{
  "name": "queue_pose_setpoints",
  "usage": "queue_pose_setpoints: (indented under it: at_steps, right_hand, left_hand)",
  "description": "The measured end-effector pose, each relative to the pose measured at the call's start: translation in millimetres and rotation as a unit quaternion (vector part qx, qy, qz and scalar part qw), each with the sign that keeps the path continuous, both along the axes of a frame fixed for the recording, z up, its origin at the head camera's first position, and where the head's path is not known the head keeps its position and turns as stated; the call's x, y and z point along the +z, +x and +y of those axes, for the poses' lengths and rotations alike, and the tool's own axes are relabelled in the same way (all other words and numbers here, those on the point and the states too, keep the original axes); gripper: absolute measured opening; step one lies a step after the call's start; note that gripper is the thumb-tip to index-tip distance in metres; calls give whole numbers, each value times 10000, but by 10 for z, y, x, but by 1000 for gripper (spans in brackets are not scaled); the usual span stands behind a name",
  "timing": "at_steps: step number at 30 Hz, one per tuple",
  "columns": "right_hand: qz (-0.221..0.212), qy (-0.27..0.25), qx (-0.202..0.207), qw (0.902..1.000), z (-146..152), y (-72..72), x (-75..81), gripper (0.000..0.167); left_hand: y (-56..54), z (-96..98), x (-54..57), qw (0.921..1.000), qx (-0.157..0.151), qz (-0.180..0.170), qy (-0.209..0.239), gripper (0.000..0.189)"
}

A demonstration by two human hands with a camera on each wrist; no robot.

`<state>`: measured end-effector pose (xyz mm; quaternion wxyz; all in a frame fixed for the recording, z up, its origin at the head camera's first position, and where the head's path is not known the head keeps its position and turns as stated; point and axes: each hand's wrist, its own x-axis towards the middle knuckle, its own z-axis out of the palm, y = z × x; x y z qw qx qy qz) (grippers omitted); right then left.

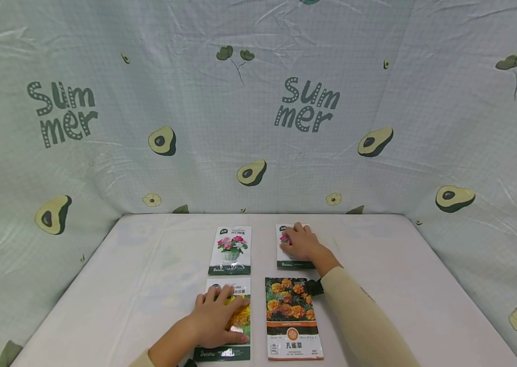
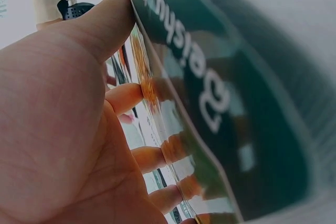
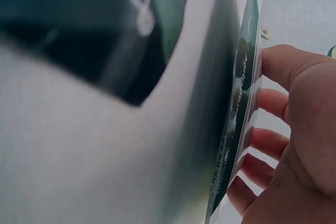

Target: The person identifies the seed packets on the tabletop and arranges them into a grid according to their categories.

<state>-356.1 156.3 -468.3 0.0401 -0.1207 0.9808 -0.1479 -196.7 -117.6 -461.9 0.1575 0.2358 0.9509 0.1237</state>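
Observation:
Four flower-seed packets lie in two columns on the pale table. My left hand (image 1: 212, 321) rests on the front-left packet with yellow flowers (image 1: 233, 353), fingers spread over its face. In the left wrist view, thumb and fingertips touch that packet's printed side, near its green "Beishu" strip (image 2: 205, 72). At the back right, my right hand (image 1: 302, 243) lies over a packet with pink flowers (image 1: 292, 265), hiding most of its picture. The right wrist view shows its fingertips against that packet's surface (image 3: 242, 93).
A packet with potted pink flowers (image 1: 230, 251) lies back left. The orange marigold packet (image 1: 291, 316) lies front right, beside the right forearm, with a black wrist device (image 1: 315, 287) at its edge. A patterned cloth (image 1: 203, 102) hangs behind the white table (image 1: 148, 285).

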Motion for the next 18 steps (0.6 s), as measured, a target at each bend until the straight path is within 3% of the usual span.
queue_pose_setpoints:
  at_steps: [18]
  right_hand:
    - [53,46,219,9997,-72,-16,-6,49]
  left_hand:
    - [4,-7,-15,10000,-6,20,-31,78]
